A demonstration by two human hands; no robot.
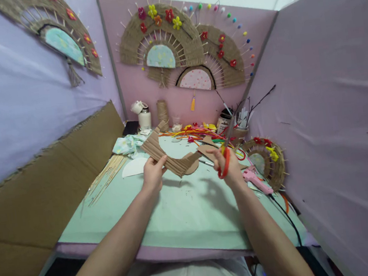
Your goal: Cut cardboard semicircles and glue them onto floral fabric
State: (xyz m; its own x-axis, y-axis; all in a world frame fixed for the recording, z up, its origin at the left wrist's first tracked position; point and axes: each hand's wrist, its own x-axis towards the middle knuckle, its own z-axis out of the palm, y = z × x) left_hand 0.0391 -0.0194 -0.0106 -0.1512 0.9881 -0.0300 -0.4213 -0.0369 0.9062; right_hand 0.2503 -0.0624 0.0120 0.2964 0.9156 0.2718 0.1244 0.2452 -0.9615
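A curved piece of corrugated cardboard [171, 161] is pinched between the thumb and fingers of my left hand [153, 174], raised over the table. Orange-handled scissors [225, 164] are in my right hand [231, 168], their blades pointing up and away. The fingertips of that hand are close to the cardboard's right end; I cannot tell if they touch it. Behind the cardboard lies a rounded cardboard piece [192, 168], partly hidden. A white half-round piece [134, 167] rests on the table beyond my left hand.
Thin wooden sticks [106, 174] and patterned cloth [127, 145] lie at left. A pink glue gun [256, 180] with a black cord is at right, beside a small woven fan [267, 163]. Twine [162, 113] and colourful pipe cleaners [197, 133] are at the back. Partitions surround the table [187, 222].
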